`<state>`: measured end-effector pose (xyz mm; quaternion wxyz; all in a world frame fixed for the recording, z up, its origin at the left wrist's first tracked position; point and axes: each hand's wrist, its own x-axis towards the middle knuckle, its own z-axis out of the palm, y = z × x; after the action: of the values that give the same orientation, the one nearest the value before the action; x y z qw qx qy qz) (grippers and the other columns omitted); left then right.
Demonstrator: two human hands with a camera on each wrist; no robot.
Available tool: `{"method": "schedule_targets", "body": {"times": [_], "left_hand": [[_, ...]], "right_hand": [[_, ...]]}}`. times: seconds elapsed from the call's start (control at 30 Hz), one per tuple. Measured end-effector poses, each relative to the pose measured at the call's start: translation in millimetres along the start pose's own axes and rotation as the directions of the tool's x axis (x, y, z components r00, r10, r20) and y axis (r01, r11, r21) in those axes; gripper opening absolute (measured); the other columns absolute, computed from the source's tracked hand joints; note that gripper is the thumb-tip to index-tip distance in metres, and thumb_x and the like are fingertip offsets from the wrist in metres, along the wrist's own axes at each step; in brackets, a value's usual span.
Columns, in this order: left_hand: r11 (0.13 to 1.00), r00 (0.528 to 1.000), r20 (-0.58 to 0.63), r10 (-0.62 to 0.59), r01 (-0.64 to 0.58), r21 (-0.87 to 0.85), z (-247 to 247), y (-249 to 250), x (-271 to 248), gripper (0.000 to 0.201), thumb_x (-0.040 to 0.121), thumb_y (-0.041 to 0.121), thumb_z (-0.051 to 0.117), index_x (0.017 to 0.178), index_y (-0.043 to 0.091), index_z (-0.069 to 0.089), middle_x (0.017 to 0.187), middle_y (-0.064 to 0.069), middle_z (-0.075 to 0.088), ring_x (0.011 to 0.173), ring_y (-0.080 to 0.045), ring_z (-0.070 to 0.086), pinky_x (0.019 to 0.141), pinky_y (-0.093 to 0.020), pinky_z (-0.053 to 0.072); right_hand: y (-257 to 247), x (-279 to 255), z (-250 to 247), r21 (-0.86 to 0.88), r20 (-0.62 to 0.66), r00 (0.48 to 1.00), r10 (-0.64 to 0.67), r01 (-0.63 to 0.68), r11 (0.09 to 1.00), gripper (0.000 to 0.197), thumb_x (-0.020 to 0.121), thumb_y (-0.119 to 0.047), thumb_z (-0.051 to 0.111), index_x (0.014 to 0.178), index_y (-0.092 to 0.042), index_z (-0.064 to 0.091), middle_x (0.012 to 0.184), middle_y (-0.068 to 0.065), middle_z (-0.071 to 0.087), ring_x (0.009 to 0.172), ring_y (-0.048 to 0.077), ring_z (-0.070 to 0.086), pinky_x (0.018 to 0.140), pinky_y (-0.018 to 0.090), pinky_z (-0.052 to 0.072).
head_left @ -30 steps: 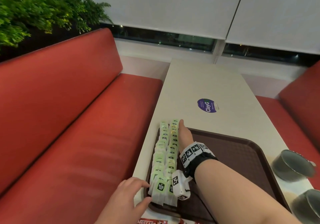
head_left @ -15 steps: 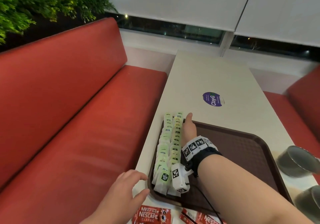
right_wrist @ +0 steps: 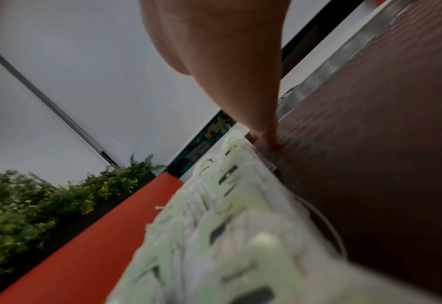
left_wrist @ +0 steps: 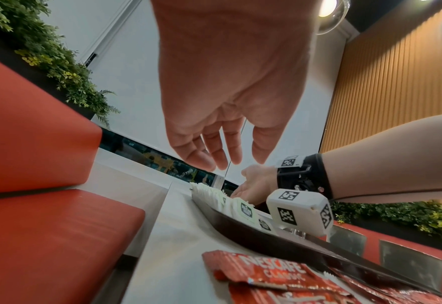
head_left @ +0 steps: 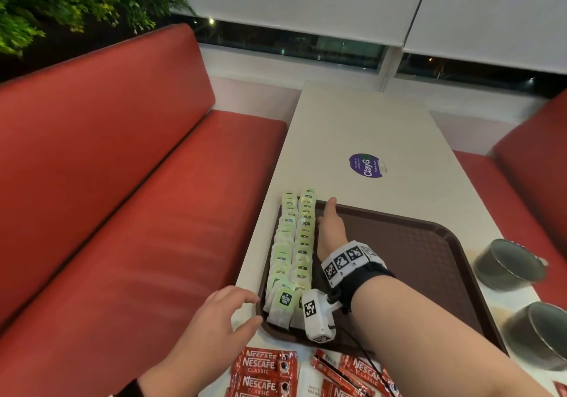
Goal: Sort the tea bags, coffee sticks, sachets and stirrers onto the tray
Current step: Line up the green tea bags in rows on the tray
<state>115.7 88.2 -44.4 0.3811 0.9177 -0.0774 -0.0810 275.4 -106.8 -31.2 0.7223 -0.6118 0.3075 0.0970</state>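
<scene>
— What's on the pale bench (head_left: 352,126)?
— A dark brown plastic tray (head_left: 429,258); two rows of pale green paper tea bags (head_left: 294,243) line its left side.
— The hands?
— Right hand (head_left: 329,228) flat, straight fingers edging the rows, apparently holding nothing. Left hand (head_left: 214,320) relaxed, empty, at the tray's near corner.
— Advice?
— Press evenly along the row; brace the tray.

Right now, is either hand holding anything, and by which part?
Nothing is held. The right hand lies flat against the tea bags; the left hand hovers open.
</scene>
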Motion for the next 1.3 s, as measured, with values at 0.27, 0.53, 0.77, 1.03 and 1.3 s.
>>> {"method": "schedule_targets", "body": {"times": [0.27,0.53,0.77,1.03,1.3], "left_hand": [[0.999,0.999,-0.036,-0.019,0.018,-0.03,-7,-2,-10,0.02,0.087,0.032,0.065,0.097,0.044,0.053,0.095,0.031,0.048,0.088,0.016,0.045,0.074,-0.006,0.035],[0.999,0.997,-0.066,-0.051,0.049,-0.023,-14,-10,-29,0.02,0.086,0.031,0.066,0.096,0.044,0.055,0.099,0.031,0.052,0.092,0.007,0.049,0.073,-0.008,0.037],[0.993,0.992,-0.07,-0.105,0.1,-0.068,-16,-8,-34,0.02,0.086,0.029,0.066,0.092,0.045,0.055,0.098,0.023,0.057,0.092,0.007,0.053,0.07,-0.003,0.037],[0.999,0.997,-0.072,-0.016,0.014,-0.034,-15,14,-28,0.015,0.088,0.028,0.064,0.1,0.035,0.059,0.097,0.021,0.056,0.087,0.008,0.05,0.07,-0.003,0.037],[0.999,0.999,-0.012,-0.049,0.049,-0.023,-7,3,-53,0.018,0.087,0.031,0.063,0.093,0.045,0.053,0.099,0.023,0.057,0.09,0.006,0.052,0.074,-0.008,0.037]], "right_hand": [[51,-14,-10,-0.102,0.129,0.992,0.017,-0.003,0.995,0.086,0.073,-0.082,0.033,0.133,-0.023,0.054,0.122,0.0,0.064,0.109,0.023,0.063,0.098,0.043,0.048],[32,-83,-30,-0.198,0.109,0.992,0.063,-0.04,0.979,0.061,0.101,-0.052,0.022,0.14,-0.008,0.041,0.117,-0.007,0.054,0.118,0.021,0.054,0.078,0.028,0.045],[78,-96,-41,-0.19,0.193,0.978,0.084,-0.047,0.981,0.065,0.098,-0.059,0.022,0.143,-0.017,0.043,0.118,-0.004,0.065,0.088,0.003,0.063,0.066,0.017,0.048],[73,-122,-52,-0.207,0.157,0.985,0.073,-0.039,0.977,0.06,0.1,-0.053,0.024,0.145,-0.014,0.036,0.131,-0.003,0.05,0.132,0.022,0.044,0.095,0.027,0.034],[82,-111,-35,-0.912,0.313,0.891,-0.33,0.379,0.157,0.043,0.093,-0.036,0.053,0.133,-0.022,0.049,0.134,0.001,0.044,0.124,0.024,0.037,0.101,0.043,0.034]]}}
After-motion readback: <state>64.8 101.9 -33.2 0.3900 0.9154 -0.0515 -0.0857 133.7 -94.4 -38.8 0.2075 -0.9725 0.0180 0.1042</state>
